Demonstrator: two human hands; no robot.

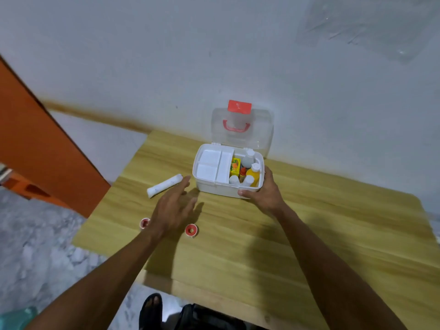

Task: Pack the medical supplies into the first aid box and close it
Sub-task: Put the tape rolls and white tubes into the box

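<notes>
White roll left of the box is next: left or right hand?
Left. The left hand is open, fingers stretched just short of the white roll, on its side of the first aid box. The right hand grips the box's near right corner and would have to cross over.

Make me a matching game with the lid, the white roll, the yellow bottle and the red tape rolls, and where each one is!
Things:
1. lid
2. white roll
3. yellow bottle
4. red tape rolls

Places:
A. inside the first aid box
B. at the wrist of the left hand, one each side
C. standing up, open
D. lying on the table, left of the box

Pairs: 1-C, 2-D, 3-A, 4-B
</notes>
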